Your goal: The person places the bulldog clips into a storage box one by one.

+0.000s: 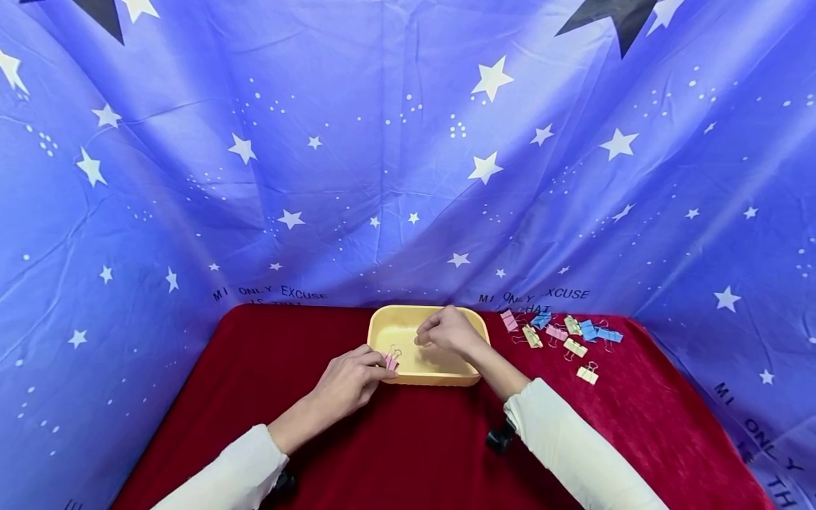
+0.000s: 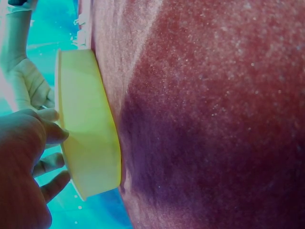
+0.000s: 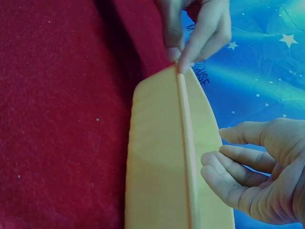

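A yellow plastic tray (image 1: 440,380) with rounded corners stands near the far edge of the table. My left hand (image 1: 349,375) pinches its near left rim; in the left wrist view the thumb (image 2: 56,132) lies on the outer wall. A pink binder clip (image 1: 392,362) with wire handles lies inside the tray, right by the left fingertips. Over the tray's inside hovers my right hand (image 1: 450,331), its fingers bent loosely. The right wrist view shows those fingers (image 3: 228,183) apart from the thumb, with nothing between them.
Several binder clips in pink, blue and pale yellow lie scattered right of the tray, among them a blue clip (image 1: 608,334) and a pale yellow clip (image 1: 588,374). Dark red cloth (image 1: 408,439) covers the table. A blue star-printed curtain (image 1: 357,177) hangs behind and at both sides.
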Available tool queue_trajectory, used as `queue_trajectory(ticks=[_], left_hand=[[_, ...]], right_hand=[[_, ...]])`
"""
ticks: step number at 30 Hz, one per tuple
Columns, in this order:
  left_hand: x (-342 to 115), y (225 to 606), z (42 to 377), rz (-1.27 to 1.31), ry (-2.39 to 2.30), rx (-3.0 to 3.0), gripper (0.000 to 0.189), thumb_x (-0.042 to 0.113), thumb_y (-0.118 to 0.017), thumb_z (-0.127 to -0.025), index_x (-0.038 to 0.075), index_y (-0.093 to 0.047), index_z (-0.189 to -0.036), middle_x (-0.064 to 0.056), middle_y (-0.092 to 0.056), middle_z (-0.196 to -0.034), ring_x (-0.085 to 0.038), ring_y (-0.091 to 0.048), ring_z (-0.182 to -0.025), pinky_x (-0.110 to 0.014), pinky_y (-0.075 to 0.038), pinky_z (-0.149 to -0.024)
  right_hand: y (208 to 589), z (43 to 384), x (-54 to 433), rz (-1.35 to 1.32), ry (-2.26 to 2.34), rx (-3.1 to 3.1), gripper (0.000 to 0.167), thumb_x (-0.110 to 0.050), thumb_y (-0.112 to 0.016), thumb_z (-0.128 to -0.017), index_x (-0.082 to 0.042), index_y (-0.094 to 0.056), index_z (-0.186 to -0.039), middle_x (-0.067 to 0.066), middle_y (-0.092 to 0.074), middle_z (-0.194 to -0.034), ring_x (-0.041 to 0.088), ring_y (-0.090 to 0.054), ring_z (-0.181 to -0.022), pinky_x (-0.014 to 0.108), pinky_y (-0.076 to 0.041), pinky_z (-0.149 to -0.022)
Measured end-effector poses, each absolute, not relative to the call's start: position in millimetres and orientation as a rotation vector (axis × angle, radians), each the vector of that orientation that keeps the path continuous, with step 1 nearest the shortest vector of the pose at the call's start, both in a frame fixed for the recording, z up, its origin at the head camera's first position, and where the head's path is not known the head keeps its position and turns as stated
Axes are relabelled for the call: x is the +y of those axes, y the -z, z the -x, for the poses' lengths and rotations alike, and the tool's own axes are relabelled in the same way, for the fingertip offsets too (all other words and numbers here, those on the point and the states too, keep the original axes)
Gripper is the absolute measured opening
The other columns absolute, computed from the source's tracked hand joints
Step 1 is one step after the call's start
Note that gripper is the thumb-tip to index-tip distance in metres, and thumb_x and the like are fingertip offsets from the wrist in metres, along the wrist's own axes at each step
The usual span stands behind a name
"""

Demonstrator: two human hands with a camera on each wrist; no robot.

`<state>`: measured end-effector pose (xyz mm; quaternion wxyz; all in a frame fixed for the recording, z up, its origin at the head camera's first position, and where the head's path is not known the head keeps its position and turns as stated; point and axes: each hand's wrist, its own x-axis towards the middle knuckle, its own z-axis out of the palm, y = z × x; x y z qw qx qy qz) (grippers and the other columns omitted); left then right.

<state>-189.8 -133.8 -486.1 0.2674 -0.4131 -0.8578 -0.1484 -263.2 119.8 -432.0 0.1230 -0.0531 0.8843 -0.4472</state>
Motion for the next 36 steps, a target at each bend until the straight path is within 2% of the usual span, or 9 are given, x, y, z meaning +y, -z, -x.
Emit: queue_trajectory(ticks=[5,9,18,24,28,34,36], left_hand=[[-134,486,190,1.113,0.394,-2.32,0.038,-0.008,-0.083,-0.082,0.024,-0.092,-0.103,0.008,-0.082,-0.104,-0.011,-0.07,-0.099,-0.026,-0.064,-0.085],[-135,486,190,1.105,0.394,-2.326,0.04,-0.008,-0.084,-0.082,0.024,-0.092,-0.103,0.009,-0.081,-0.104,-0.011,-0.069,-0.098,-0.025,-0.063,-0.083],[-134,484,188,1.102,0.403,-2.344,0.039,-0.007,-0.082,-0.085,0.025,-0.092,-0.105,0.009,-0.082,-0.105,-0.011,-0.07,-0.099,-0.026,-0.064,-0.084],[-134,484,189,1.106,0.407,-2.341,0.039,-0.007,-0.082,-0.085,0.025,-0.092,-0.105,0.009,-0.082,-0.105,-0.011,-0.072,-0.101,-0.026,-0.064,-0.086],[-135,485,189,1.11,0.413,-2.324,0.038,-0.007,-0.083,-0.084,0.025,-0.092,-0.104,0.009,-0.082,-0.104,-0.011,-0.072,-0.1,-0.026,-0.064,-0.085],[-134,486,190,1.118,0.416,-2.307,0.036,-0.006,-0.083,-0.085,0.023,-0.092,-0.102,0.008,-0.083,-0.104,-0.012,-0.073,-0.1,-0.027,-0.065,-0.086],[-134,486,190,1.122,0.415,-2.309,0.036,-0.006,-0.083,-0.085,0.023,-0.092,-0.103,0.008,-0.083,-0.105,-0.011,-0.073,-0.1,-0.027,-0.065,-0.086]], right_hand=[[423,263,127,0.139,1.441,2.462,0.021,-0.003,-0.085,-0.091,0.008,-0.083,-0.109,0.019,-0.087,-0.101,0.04,-0.085,-0.102,0.046,-0.07,-0.092],[419,265,136,0.125,1.462,2.439,0.023,-0.004,-0.084,-0.093,0.008,-0.083,-0.112,0.02,-0.087,-0.105,0.041,-0.084,-0.105,0.047,-0.069,-0.095],[413,264,166,0.132,1.493,2.418,0.041,-0.004,-0.084,-0.093,0.015,-0.075,-0.128,0.021,-0.086,-0.109,0.031,-0.085,-0.097,0.044,-0.07,-0.095],[403,259,194,0.113,1.449,2.445,0.043,-0.008,-0.084,-0.095,0.012,-0.074,-0.132,0.024,-0.084,-0.119,0.026,-0.084,-0.1,0.046,-0.068,-0.101],[401,257,211,0.105,1.453,2.457,0.044,-0.009,-0.084,-0.096,0.012,-0.074,-0.134,0.023,-0.084,-0.12,0.024,-0.084,-0.101,0.047,-0.067,-0.103],[400,254,238,0.107,1.486,2.446,0.048,-0.007,-0.082,-0.098,0.018,-0.07,-0.137,0.024,-0.083,-0.121,0.027,-0.085,-0.106,0.04,-0.069,-0.096],[400,254,249,0.102,1.479,2.452,0.048,-0.008,-0.081,-0.099,0.018,-0.07,-0.137,0.025,-0.083,-0.123,0.023,-0.085,-0.103,0.036,-0.07,-0.093]])
